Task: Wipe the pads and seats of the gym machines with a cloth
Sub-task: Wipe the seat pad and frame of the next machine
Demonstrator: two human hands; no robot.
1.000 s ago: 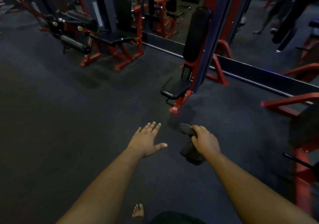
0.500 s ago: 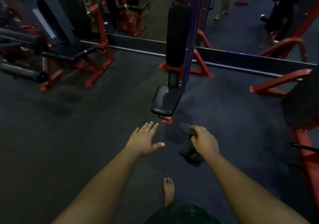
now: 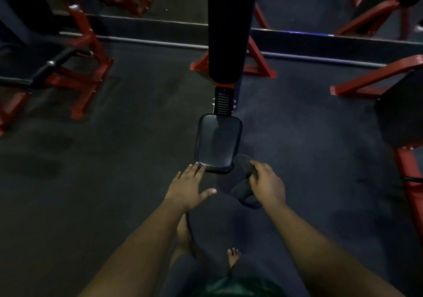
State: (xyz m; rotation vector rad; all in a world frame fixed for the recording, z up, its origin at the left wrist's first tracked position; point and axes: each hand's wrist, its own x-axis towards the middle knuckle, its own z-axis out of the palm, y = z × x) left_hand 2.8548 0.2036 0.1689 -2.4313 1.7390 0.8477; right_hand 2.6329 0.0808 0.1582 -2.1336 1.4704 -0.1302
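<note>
Our right hand (image 3: pixel 267 185) grips bunched dark cloth (image 3: pixel 243 190) beside seat (image 3: pixel 217 143). Left hand (image 3: pixel 187 186) flat, fingers (image 3: pixel 198 167) touching seat's near edge. Cloth looks soft, light; we keep it bunched in palm.

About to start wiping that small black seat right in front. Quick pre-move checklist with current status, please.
1. Cloth in hand: ok. The right hand grips the dark cloth.
2. Seat within reach: ok. The left hand has its fingertips at the near edge of the seat.
3. Seat top free of objects: ok, nothing lies on it.
4. Cloth on the seat: not ok. It hangs beside the near right corner, not on the top.
5. Cloth damp or clean: cannot tell, too dark.
6. Back pad already wiped: cannot tell.
</note>
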